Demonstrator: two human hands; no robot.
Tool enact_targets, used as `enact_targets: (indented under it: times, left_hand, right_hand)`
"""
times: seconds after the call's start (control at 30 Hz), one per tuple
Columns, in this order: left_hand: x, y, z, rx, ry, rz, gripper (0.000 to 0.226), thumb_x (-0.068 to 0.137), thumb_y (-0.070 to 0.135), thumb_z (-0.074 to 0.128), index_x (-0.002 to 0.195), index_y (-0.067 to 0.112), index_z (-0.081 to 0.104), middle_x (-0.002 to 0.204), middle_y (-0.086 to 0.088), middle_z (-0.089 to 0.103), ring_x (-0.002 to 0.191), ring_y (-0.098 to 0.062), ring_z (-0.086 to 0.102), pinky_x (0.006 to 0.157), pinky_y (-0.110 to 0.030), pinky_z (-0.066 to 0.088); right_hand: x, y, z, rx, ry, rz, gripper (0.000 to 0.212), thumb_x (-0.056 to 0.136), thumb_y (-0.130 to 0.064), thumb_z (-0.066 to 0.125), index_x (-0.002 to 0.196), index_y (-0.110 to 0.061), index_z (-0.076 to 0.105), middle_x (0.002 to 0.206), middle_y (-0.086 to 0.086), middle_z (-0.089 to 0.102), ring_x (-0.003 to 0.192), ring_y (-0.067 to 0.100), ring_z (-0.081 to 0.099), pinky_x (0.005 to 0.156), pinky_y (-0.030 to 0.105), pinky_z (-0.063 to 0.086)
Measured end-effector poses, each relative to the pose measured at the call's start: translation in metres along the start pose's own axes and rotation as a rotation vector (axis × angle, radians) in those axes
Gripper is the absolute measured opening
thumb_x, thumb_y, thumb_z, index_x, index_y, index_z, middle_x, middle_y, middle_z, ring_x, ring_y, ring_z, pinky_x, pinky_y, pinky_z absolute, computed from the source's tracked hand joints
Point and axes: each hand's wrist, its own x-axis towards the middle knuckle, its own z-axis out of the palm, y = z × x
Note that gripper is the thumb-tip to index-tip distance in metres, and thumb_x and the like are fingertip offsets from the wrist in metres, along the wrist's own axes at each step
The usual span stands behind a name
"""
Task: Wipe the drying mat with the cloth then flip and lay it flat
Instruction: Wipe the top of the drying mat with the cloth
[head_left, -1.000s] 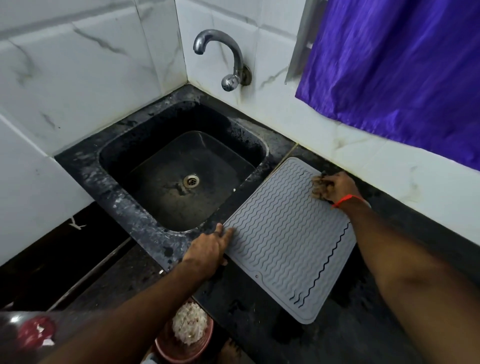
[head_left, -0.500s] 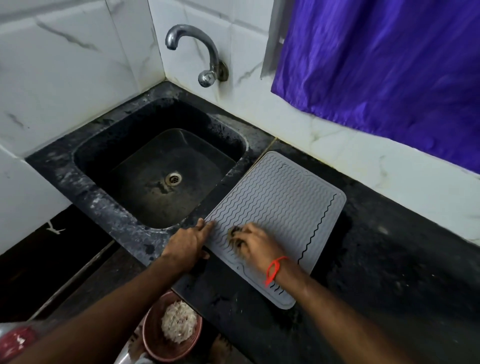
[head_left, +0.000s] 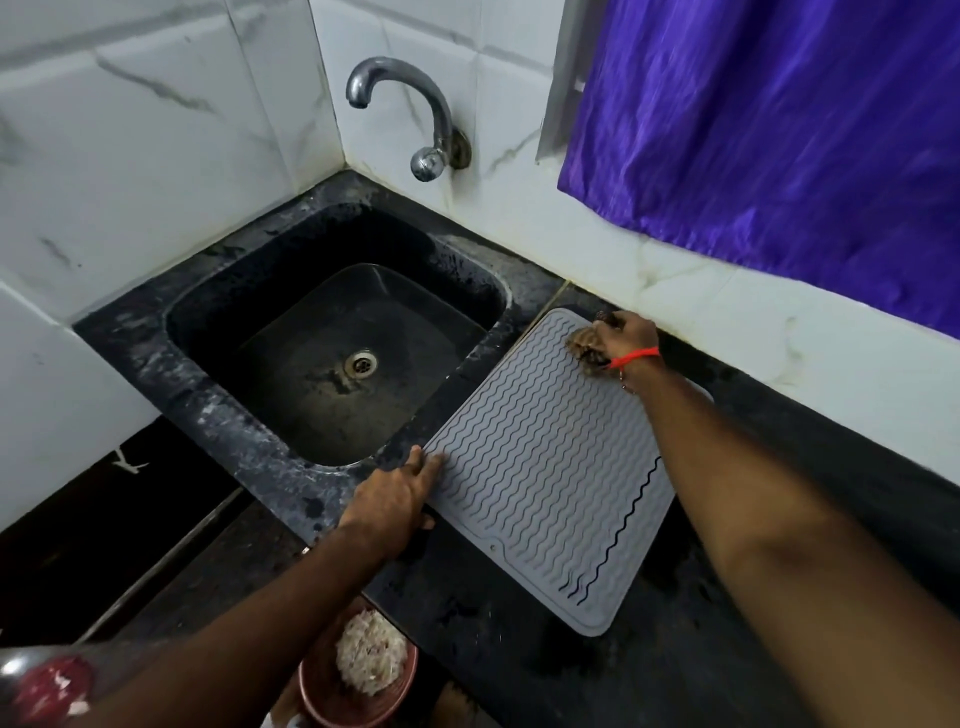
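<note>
head view. you're in the wiping step; the flip is not yet done, by the look of it. mat (head_left: 545, 467) lies flat on the dark counter (head_left: 779, 597), centre-right of frame, just right of the sink (head_left: 332, 338), ridged side up.

right hand (head_left: 621, 338) sits at the mat's far corner, upper centre-right, close under the tiled wall. fingers curled round a wadded brownish cloth (head_left: 584, 351), pressing it onto the mat. forearm runs diagonally across the mat from lower right; red thread at the wrist.

left hand (head_left: 400, 499) at the mat's near-left edge, centre of frame. fingers straight and close together, tips pressed flat on the mat's rim, pinning it. not gripping anything.

next, as a judgement: drag the cloth back toward you along the ridges while the left hand holds the mat from sliding. the flip will want both hands pinching an edge, so the cloth must be parked first. the mat looks floppy; expect it to sag.

bowl (head_left: 358, 670) of pale shreds sits below, bottom centre.
</note>
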Motion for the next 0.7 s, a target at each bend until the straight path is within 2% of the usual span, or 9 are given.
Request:
enact_targets:
  times: [0.1,0.17,0.23,0.33,0.43,0.5,0.57,0.63,0.7]
  left_hand:
    - [0.000,-0.003,0.001,-0.012,-0.001,-0.003,0.092,0.094,0.032,0.066,0.159,0.027,0.001,0.167,-0.011,0.005,0.131,-0.035,0.050,0.108,-0.047,0.044]
    - [0.000,-0.004,0.002,-0.012,0.001,-0.005,0.093,0.094,0.032,0.066,0.159,0.027,0.000,0.167,-0.011,0.005,0.130,-0.035,0.051,0.107,-0.048,0.045]
    - [-0.002,-0.005,0.002,-0.017,0.007,-0.003,0.094,0.093,0.032,0.067,0.159,0.028,0.000,0.167,-0.011,0.006,0.129,-0.036,0.052,0.106,-0.048,0.046]
    - [-0.003,-0.005,0.001,-0.019,0.016,0.001,0.094,0.093,0.033,0.067,0.159,0.028,0.000,0.167,-0.010,0.007,0.129,-0.036,0.052,0.106,-0.047,0.047]
    - [-0.004,-0.006,0.001,-0.025,0.022,0.011,0.095,0.093,0.033,0.067,0.159,0.028,-0.001,0.167,-0.010,0.006,0.131,-0.034,0.051,0.107,-0.047,0.046]
    - [-0.004,-0.006,0.001,-0.020,0.017,0.012,0.096,0.093,0.034,0.067,0.159,0.028,-0.002,0.167,-0.010,0.005,0.132,-0.033,0.051,0.107,-0.046,0.046]
    - [-0.004,-0.005,0.000,-0.013,0.014,0.013,0.096,0.093,0.036,0.066,0.159,0.027,-0.003,0.167,-0.009,0.005,0.132,-0.033,0.051,0.107,-0.046,0.046]
    - [-0.003,-0.005,-0.001,0.004,0.022,0.019,0.096,0.093,0.038,0.066,0.160,0.027,-0.002,0.167,-0.009,0.006,0.132,-0.033,0.051,0.107,-0.044,0.046]
    - [-0.002,-0.005,-0.001,0.018,0.027,0.024,0.097,0.093,0.039,0.066,0.160,0.027,-0.003,0.167,-0.010,0.007,0.131,-0.032,0.052,0.107,-0.043,0.046]
  right_hand:
    - [-0.008,0.001,0.025,-0.161,-0.103,0.051,0.062,0.088,-0.044,0.060,0.138,-0.009,0.048,0.142,0.016,0.039,0.128,0.035,0.044,0.112,0.039,0.035]
    - [-0.024,0.001,0.036,-0.251,-0.065,-0.029,0.058,0.094,-0.043,0.048,0.141,-0.009,0.044,0.142,0.020,0.033,0.129,0.036,0.040,0.112,0.034,0.032]
    - [-0.043,0.001,0.042,-0.185,-0.058,-0.099,0.049,0.096,-0.036,0.047,0.136,-0.006,0.047,0.141,0.018,0.035,0.125,0.032,0.043,0.104,0.024,0.033]
    - [-0.084,0.006,0.051,-0.101,-0.168,-0.224,0.044,0.095,-0.028,0.053,0.133,-0.007,0.050,0.141,0.014,0.034,0.123,0.028,0.047,0.107,0.024,0.037]
    - [-0.136,0.016,0.061,-0.187,-0.236,-0.391,0.041,0.094,-0.029,0.055,0.130,-0.010,0.054,0.137,0.006,0.033,0.116,0.015,0.047,0.103,0.016,0.032]
    - [-0.168,0.022,0.066,-0.254,-0.292,-0.471,0.037,0.092,-0.030,0.054,0.125,-0.015,0.058,0.134,0.001,0.034,0.109,0.009,0.045,0.101,0.021,0.039]
    - [-0.199,0.026,0.068,-0.319,-0.393,-0.560,0.037,0.087,-0.029,0.058,0.123,-0.021,0.059,0.131,-0.004,0.036,0.110,0.012,0.049,0.096,0.024,0.046]
    - [-0.218,0.027,0.066,-0.341,-0.563,-0.647,0.040,0.081,-0.031,0.064,0.121,-0.026,0.061,0.126,-0.005,0.041,0.112,0.013,0.048,0.097,0.027,0.046]
    - [-0.213,0.022,0.056,-0.354,-0.707,-0.644,0.040,0.078,-0.034,0.066,0.118,-0.031,0.062,0.117,-0.008,0.047,0.108,0.010,0.049,0.093,0.028,0.045]
